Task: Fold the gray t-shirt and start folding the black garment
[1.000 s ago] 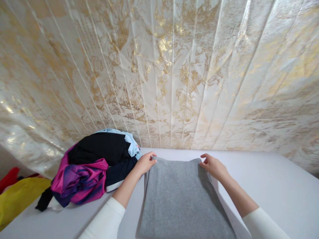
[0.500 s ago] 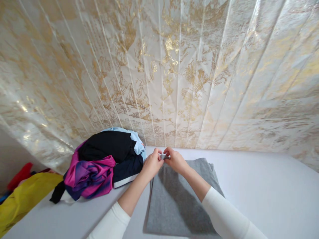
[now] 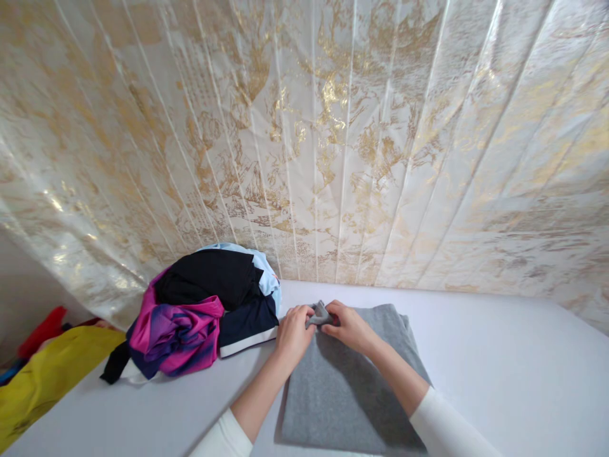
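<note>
A grey folded garment lies flat on the white table, its upper left corner bunched up between my two hands. My left hand is closed, pinching one side of that bunched corner. From the other side my right hand grips the same cloth, thumb and fingers together. A small gathered fold of grey fabric sticks up between the fingertips. What kind of garment it is cannot be told from its folded shape.
Left of my hands stands a heap of clothes: a black garment, a pink and purple one, a navy piece with a white band. Yellow cloth lies at the far left. Gold-patterned sheeting covers the wall behind the white table.
Both hands have come slightly down toward me with the grey corner. More of the cloth is now gathered and raised between the fingers.
</note>
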Action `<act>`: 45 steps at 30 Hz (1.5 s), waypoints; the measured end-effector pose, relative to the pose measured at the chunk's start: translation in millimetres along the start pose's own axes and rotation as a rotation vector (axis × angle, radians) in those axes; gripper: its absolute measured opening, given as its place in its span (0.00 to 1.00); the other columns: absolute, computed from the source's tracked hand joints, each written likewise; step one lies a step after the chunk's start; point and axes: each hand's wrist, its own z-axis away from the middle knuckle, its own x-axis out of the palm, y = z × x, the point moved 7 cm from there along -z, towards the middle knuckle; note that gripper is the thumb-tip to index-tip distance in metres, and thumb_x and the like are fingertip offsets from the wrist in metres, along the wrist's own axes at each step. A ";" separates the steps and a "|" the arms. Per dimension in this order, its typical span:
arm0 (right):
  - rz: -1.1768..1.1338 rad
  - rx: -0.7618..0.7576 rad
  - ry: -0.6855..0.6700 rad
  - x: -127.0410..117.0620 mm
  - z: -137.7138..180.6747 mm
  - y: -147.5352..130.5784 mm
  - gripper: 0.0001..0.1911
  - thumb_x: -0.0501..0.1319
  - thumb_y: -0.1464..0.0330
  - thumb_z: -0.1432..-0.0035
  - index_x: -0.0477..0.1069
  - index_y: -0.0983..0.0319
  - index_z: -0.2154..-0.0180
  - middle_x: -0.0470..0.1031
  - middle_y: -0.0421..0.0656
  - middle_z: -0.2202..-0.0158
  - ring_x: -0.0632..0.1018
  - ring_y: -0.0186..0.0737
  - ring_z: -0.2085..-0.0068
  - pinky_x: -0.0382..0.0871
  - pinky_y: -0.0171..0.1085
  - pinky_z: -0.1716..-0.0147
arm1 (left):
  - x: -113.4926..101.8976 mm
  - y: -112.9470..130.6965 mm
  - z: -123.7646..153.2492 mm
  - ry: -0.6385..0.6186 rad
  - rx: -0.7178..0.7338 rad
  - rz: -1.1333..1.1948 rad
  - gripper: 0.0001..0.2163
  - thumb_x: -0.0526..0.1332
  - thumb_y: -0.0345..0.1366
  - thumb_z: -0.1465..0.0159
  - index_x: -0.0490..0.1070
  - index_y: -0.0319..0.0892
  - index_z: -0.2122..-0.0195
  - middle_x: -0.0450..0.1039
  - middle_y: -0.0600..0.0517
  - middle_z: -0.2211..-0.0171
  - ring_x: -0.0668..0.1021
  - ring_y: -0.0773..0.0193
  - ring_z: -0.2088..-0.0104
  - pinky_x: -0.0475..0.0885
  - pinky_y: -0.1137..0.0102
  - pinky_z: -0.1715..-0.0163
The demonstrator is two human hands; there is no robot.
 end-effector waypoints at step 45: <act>0.036 0.080 -0.025 36.7 -82.4 1.1 0.15 0.66 0.60 0.51 0.70 0.61 0.82 0.68 0.40 0.76 0.68 0.43 0.62 0.56 0.41 0.59 | -13.3 -22.8 111.7 -0.158 -0.213 -0.016 0.07 0.46 0.32 0.32 0.60 0.45 0.56 0.69 0.56 0.76 0.75 0.62 0.71 0.59 0.74 0.72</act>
